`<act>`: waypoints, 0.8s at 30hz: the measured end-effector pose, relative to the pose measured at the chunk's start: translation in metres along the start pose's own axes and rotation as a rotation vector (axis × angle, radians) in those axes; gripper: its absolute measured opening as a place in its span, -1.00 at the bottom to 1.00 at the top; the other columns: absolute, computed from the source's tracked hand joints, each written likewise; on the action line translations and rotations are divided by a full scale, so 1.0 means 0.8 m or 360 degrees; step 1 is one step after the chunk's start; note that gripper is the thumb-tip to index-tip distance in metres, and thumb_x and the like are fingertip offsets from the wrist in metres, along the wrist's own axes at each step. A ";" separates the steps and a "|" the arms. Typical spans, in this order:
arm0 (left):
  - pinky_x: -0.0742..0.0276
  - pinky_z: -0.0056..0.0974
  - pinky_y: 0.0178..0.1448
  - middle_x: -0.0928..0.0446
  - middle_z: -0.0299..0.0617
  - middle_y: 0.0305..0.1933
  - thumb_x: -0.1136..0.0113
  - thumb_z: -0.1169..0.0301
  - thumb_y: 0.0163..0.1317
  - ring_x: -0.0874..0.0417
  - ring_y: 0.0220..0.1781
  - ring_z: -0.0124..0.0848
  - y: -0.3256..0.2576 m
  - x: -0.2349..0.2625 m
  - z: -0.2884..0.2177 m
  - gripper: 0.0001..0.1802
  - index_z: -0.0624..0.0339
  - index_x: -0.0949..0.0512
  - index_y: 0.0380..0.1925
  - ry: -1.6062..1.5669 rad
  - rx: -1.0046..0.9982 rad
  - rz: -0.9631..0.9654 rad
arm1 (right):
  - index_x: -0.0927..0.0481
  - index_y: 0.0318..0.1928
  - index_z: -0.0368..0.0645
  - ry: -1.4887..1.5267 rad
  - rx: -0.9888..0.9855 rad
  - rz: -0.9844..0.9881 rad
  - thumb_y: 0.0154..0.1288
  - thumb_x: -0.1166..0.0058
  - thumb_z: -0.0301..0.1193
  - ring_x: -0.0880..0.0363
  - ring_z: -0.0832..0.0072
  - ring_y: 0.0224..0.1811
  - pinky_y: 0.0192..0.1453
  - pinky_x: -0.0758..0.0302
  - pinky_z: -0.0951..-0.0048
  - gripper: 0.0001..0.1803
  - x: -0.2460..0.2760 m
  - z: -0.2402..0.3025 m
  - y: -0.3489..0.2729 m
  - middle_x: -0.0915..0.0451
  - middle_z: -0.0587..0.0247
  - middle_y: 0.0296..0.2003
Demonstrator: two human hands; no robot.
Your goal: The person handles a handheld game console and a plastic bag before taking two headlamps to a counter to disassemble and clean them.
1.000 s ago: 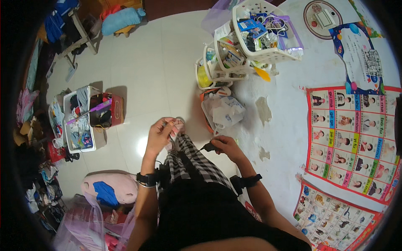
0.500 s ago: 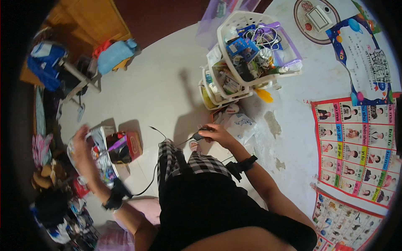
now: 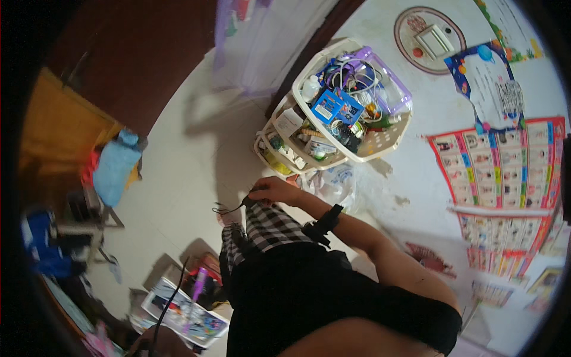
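Note:
My right hand [image 3: 272, 190] is closed around a small black plug [image 3: 248, 201], held above the checked trouser leg. A thin dark cord [image 3: 228, 210] hangs from it in a loose loop. The fingers cover most of the plug. A black band [image 3: 324, 226] wraps my right wrist. My left hand does not show; a dim, skin-toned shape at the lower left edge may be part of that arm. Past it runs a black cable [image 3: 169, 306].
Ahead on the right stands a tiered white basket rack [image 3: 372, 152] full of cables, boxes and bottles. A plastic bag [image 3: 333, 184] lies below it. A white bin [image 3: 211, 339] of odds and ends sits lower left. Posters [image 3: 499, 172] cover the right wall. A blue bundle [image 3: 116, 172] lies by wooden furniture.
The view has turned toward the left, and the rack appears nearer. My left hand has gone out of the picture. My right hand still grips the plug, now lower over the trousers.

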State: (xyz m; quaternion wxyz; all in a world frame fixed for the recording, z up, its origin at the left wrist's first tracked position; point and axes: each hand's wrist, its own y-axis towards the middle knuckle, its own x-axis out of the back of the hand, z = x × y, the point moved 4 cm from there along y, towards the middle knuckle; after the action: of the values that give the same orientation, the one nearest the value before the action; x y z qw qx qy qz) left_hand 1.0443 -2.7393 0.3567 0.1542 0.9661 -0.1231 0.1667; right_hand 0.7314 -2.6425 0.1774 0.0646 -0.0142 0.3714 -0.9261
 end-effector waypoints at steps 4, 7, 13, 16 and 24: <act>-0.18 -0.31 0.22 -0.31 -0.06 0.12 0.13 0.32 0.23 -0.32 0.14 -0.30 0.122 -0.042 0.004 -0.57 0.30 -0.30 0.07 -0.0141 -0.0237 0.0558 | -0.50 -0.29 -0.26 0.0207 -0.0045 -0.0154 0.13 -0.12 -0.23 -0.42 0.63 -0.56 -0.49 -0.39 0.58 -0.69 0.010 0.043 0.038 -0.46 0.35 -0.56; -0.17 -0.31 0.23 -0.29 -0.06 0.13 0.11 0.32 0.23 -0.31 0.16 -0.30 0.197 -0.075 0.001 -0.56 0.30 -0.29 0.08 -0.0180 -0.0382 0.0868 | -0.53 -0.32 -0.25 0.0200 0.0004 -0.0238 0.13 -0.11 -0.20 -0.42 0.64 -0.55 -0.47 -0.38 0.60 -0.68 0.025 0.064 0.085 -0.47 0.35 -0.54; -0.15 -0.32 0.24 -0.26 -0.05 0.16 0.09 0.31 0.22 -0.28 0.18 -0.30 0.343 -0.124 -0.028 -0.54 0.29 -0.27 0.09 -0.0161 -0.0574 0.1177 | -0.51 -0.47 -0.29 0.0448 0.0324 -0.0359 0.08 -0.16 -0.21 -0.36 0.58 -0.63 -0.56 -0.29 0.52 -0.66 0.078 0.180 0.188 -0.45 0.27 -0.62; -0.15 -0.32 0.25 -0.24 -0.05 0.17 0.08 0.31 0.22 -0.27 0.19 -0.30 0.401 -0.157 -0.033 -0.53 0.29 -0.26 0.10 -0.0146 -0.0592 0.1284 | -0.51 -0.44 -0.30 0.0468 0.0444 -0.0323 0.08 -0.15 -0.21 -0.36 0.58 -0.64 -0.58 -0.28 0.50 -0.66 0.111 0.224 0.233 -0.45 0.27 -0.63; -0.13 -0.32 0.26 -0.20 -0.05 0.21 0.05 0.30 0.20 -0.24 0.21 -0.29 0.570 -0.237 -0.048 -0.50 0.28 -0.24 0.12 -0.0159 -0.0738 0.1515 | -0.49 -0.36 -0.29 0.0657 0.0792 -0.0625 0.05 -0.19 -0.26 -0.40 0.61 -0.61 -0.60 -0.31 0.57 -0.67 0.232 0.349 0.301 -0.48 0.28 -0.58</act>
State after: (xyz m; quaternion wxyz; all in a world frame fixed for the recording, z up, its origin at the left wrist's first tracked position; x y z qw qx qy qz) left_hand 0.7285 -3.1114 0.4400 0.2650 0.7507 -0.5887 0.1403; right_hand 0.5945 -3.0304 0.2092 -0.1888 0.1178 0.1306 -0.9661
